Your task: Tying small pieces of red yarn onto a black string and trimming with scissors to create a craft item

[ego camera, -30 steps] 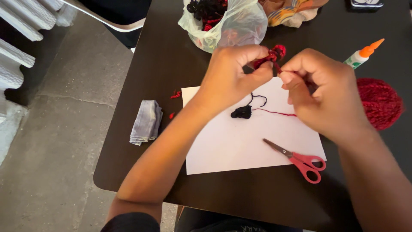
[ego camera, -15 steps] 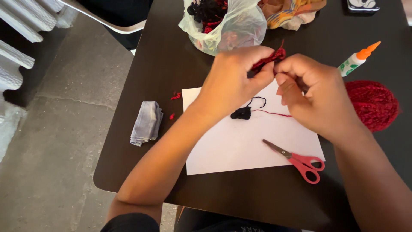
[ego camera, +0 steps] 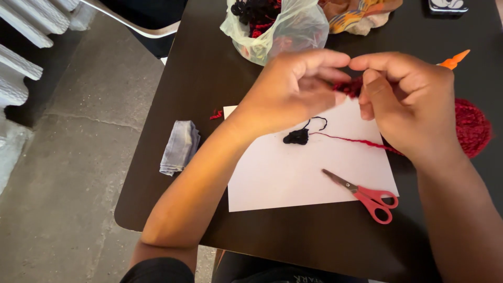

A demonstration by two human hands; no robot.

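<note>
My left hand (ego camera: 293,89) and my right hand (ego camera: 408,99) meet above a white sheet of paper (ego camera: 304,167) on a dark table (ego camera: 199,68). Between their fingertips they pinch a small bundle of red yarn (ego camera: 348,86), mostly hidden by the fingers. A red strand (ego camera: 346,139) trails from under my right hand across the paper. A small black yarn tuft (ego camera: 297,137) lies on the sheet just below my left hand. A red yarn ball (ego camera: 474,128) sits partly behind my right wrist.
Red-handled scissors (ego camera: 367,194) lie on the paper's lower right corner. A clear plastic bag of yarn bits (ego camera: 272,26) stands at the back. A folded grey cloth (ego camera: 179,147) rests near the left edge. An orange glue-bottle tip (ego camera: 455,58) shows behind my right hand.
Both hands have risen toward the camera with the red yarn bundle, closing together, and now cover more of the paper and the glue bottle.
</note>
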